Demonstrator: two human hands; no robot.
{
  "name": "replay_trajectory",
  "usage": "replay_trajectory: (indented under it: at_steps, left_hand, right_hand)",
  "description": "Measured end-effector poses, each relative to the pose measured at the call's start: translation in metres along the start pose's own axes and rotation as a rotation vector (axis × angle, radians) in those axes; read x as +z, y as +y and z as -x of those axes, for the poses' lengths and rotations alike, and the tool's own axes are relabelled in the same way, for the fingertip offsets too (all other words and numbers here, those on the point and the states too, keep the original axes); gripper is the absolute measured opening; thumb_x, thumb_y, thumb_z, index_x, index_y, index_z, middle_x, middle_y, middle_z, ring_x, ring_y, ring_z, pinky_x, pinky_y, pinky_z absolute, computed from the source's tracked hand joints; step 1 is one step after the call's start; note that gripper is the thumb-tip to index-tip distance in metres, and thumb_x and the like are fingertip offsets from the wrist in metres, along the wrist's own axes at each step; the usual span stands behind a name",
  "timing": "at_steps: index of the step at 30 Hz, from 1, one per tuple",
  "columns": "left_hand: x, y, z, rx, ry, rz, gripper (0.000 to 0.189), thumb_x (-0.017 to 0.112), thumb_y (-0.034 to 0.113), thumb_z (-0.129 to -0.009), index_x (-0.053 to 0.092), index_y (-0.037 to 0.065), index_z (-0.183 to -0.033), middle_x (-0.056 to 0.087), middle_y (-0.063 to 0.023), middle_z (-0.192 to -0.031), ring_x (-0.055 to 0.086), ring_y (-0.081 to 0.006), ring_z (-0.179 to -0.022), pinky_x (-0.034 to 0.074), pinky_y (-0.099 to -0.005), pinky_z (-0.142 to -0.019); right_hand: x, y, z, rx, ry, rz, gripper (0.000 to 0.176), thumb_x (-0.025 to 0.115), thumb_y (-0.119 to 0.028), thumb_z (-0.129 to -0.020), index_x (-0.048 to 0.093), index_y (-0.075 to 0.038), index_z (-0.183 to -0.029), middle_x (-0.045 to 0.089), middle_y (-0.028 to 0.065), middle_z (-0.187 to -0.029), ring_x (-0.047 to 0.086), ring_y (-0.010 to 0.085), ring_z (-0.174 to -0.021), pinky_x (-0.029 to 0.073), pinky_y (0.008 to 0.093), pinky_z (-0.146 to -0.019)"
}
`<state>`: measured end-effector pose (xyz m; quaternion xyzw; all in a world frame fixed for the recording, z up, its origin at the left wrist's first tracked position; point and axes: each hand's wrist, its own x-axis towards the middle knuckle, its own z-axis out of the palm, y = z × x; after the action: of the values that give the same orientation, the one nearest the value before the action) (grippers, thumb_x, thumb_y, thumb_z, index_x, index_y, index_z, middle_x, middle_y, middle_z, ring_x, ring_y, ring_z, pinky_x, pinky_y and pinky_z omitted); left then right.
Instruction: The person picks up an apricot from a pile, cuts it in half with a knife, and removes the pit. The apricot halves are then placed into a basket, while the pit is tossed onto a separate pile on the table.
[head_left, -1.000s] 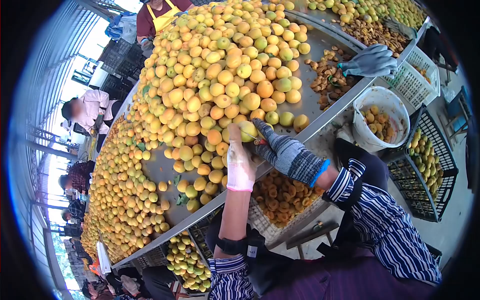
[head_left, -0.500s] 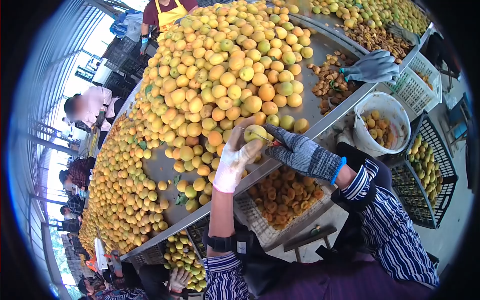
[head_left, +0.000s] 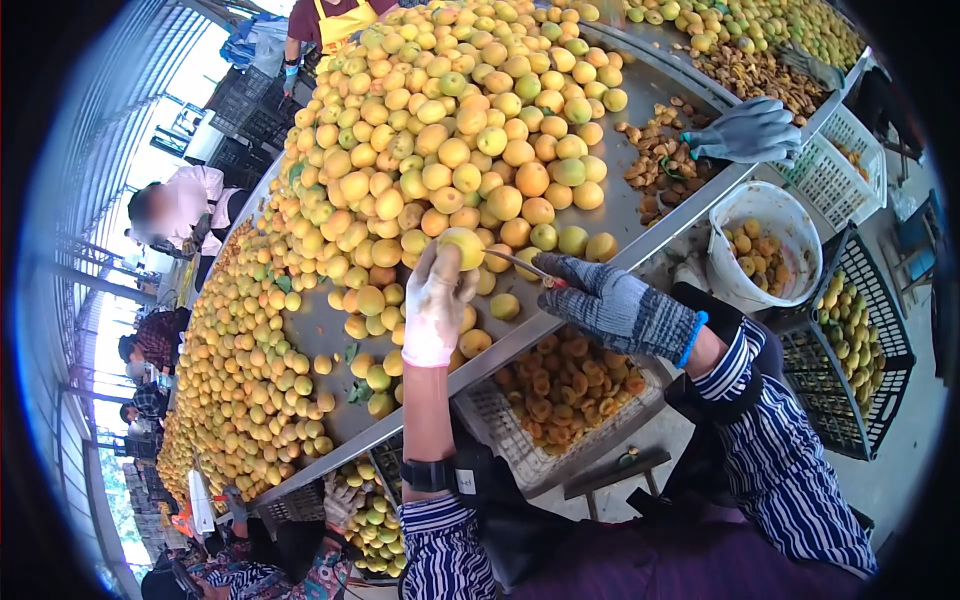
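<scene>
My left hand (head_left: 433, 300), in a pale pink glove, holds a yellow apricot (head_left: 462, 246) up over the table's near edge. My right hand (head_left: 610, 303), in a grey knit glove with a blue cuff, grips a small knife (head_left: 520, 264) whose blade points left toward the fruit. Below both hands a white crate (head_left: 530, 455) holds several halved apricots. The long metal table (head_left: 625, 215) is heaped with whole yellow and orange apricots (head_left: 450, 130).
A pile of brown pits (head_left: 655, 165) lies on the table right of the heap, with another person's grey-gloved hand (head_left: 745, 132) beside it. A white bucket (head_left: 765, 240) and black crates (head_left: 855, 335) of fruit stand at right. Other people work along the far side.
My left hand has moved left and up with the apricot, turning it. My right hand with the knife followed, and the blade now shows clear of the fruit.
</scene>
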<state>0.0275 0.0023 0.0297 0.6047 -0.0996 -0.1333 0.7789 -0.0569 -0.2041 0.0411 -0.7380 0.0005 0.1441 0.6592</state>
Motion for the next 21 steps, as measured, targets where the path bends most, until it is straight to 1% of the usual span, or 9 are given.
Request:
replay_trajectory:
  at_steps: [3, 4, 5, 8, 11, 13, 16, 20, 21]
  left_hand:
    - [-0.009, -0.001, -0.002, -0.005, -0.087, 0.141, 0.044, 0.052, 0.044, -0.091, 0.055, 0.002, -0.104, 0.053, 0.0009, -0.076, 0.043, -0.0068, -0.061, 0.032, -0.0189, -0.054]
    - [-0.006, -0.003, -0.001, -0.045, -0.039, 0.146, 0.046, 0.047, 0.048, -0.092, 0.055, 0.003, -0.100, 0.053, -0.0003, -0.075, 0.042, -0.0085, -0.060, 0.030, -0.0200, -0.052]
    - [-0.006, 0.000, 0.000, -0.094, -0.113, 0.217, 0.056, 0.053, 0.051, -0.086, 0.050, 0.002, -0.112, 0.054, -0.0048, -0.088, 0.043, -0.0117, -0.064, 0.032, -0.0219, -0.053]
    - [0.005, 0.006, -0.001, -0.150, -0.192, 0.374, 0.053, 0.050, 0.048, -0.090, 0.048, 0.002, -0.116, 0.055, -0.0069, -0.092, 0.047, -0.0130, -0.066, 0.032, -0.0225, -0.052]
    - [0.013, 0.008, 0.005, -0.167, -0.083, 0.378, 0.050, 0.046, 0.048, -0.092, 0.049, 0.005, -0.117, 0.058, -0.0028, -0.089, 0.050, -0.0100, -0.068, 0.035, -0.0190, -0.056]
    - [0.011, 0.008, 0.007, -0.158, -0.114, 0.299, 0.051, 0.047, 0.048, -0.092, 0.048, 0.006, -0.121, 0.058, -0.0026, -0.095, 0.052, -0.0096, -0.074, 0.037, -0.0201, -0.060]
    - [0.015, 0.008, 0.009, -0.131, -0.007, 0.269, 0.052, 0.051, 0.044, -0.091, 0.044, 0.004, -0.124, 0.057, -0.0049, -0.094, 0.053, -0.0118, -0.074, 0.036, -0.0199, -0.057]
    - [0.007, 0.007, 0.010, -0.100, -0.051, 0.184, 0.054, 0.052, 0.046, -0.090, 0.044, 0.005, -0.124, 0.056, -0.0028, -0.093, 0.052, -0.0106, -0.075, 0.036, -0.0193, -0.057]
    - [0.004, 0.006, 0.009, -0.089, -0.070, 0.150, 0.052, 0.052, 0.046, -0.091, 0.047, 0.005, -0.123, 0.056, -0.0013, -0.094, 0.052, -0.0099, -0.078, 0.040, -0.0211, -0.064]
  right_hand:
    - [0.000, 0.000, 0.002, -0.031, -0.024, -0.054, 0.050, 0.060, -0.025, -0.089, 0.044, -0.008, -0.133, 0.054, -0.0026, -0.081, 0.047, 0.0036, -0.066, 0.041, 0.0185, -0.058]
    - [0.001, 0.001, 0.001, -0.046, -0.034, -0.052, 0.050, 0.060, -0.025, -0.089, 0.044, -0.008, -0.133, 0.054, -0.0026, -0.081, 0.047, 0.0036, -0.066, 0.041, 0.0185, -0.058]
    - [0.001, 0.004, 0.000, -0.095, -0.026, -0.086, 0.048, 0.059, -0.023, -0.089, 0.045, -0.008, -0.132, 0.054, -0.0030, -0.082, 0.047, 0.0032, -0.068, 0.041, 0.0183, -0.059]
    - [0.001, 0.002, 0.002, -0.219, 0.006, -0.064, 0.042, 0.057, -0.018, -0.090, 0.047, -0.005, -0.129, 0.054, -0.0011, -0.084, 0.048, 0.0043, -0.071, 0.043, 0.0204, -0.064]
    - [0.006, 0.001, 0.003, -0.265, -0.010, 0.095, 0.041, 0.056, -0.018, -0.091, 0.047, -0.004, -0.129, 0.055, 0.0021, -0.084, 0.051, 0.0076, -0.073, 0.045, 0.0238, -0.068]
    - [0.008, -0.002, 0.004, -0.239, -0.008, 0.136, 0.040, 0.056, -0.018, -0.091, 0.047, -0.003, -0.126, 0.056, 0.0042, -0.084, 0.052, 0.0106, -0.075, 0.046, 0.0265, -0.071]
    - [0.011, -0.002, 0.002, -0.224, -0.015, 0.153, 0.036, 0.056, -0.019, -0.090, 0.050, -0.003, -0.122, 0.057, 0.0048, -0.085, 0.052, 0.0110, -0.076, 0.046, 0.0267, -0.072]
    - [0.011, 0.000, 0.000, -0.224, -0.002, 0.194, 0.032, 0.057, -0.019, -0.090, 0.052, -0.001, -0.116, 0.057, 0.0050, -0.083, 0.052, 0.0109, -0.075, 0.046, 0.0270, -0.071]
    - [0.011, 0.001, -0.001, -0.221, -0.005, 0.209, 0.030, 0.057, -0.019, -0.090, 0.053, 0.000, -0.114, 0.057, 0.0047, -0.082, 0.052, 0.0108, -0.075, 0.045, 0.0270, -0.070]
